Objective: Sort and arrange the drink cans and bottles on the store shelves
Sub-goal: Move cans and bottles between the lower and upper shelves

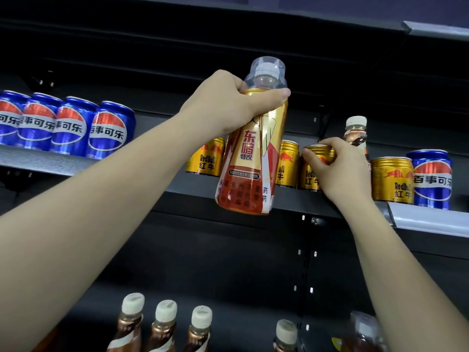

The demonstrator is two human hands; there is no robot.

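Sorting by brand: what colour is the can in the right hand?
Gold Red Bull can, head view.

The held gold-and-red bottle (250, 153) covers most of one gold Red Bull can (287, 164) and the right edge of another (206, 156) behind it. The right hand (338, 168) hides much of a third can (314, 166) and the lower part of a small far bottle (355, 132). The leftmost Pepsi can (7, 118) is cut by the left edge. At the bottom edge the brown bottles (132, 323) lose their bodies, and one near the right forearm (361, 331) is blurred.
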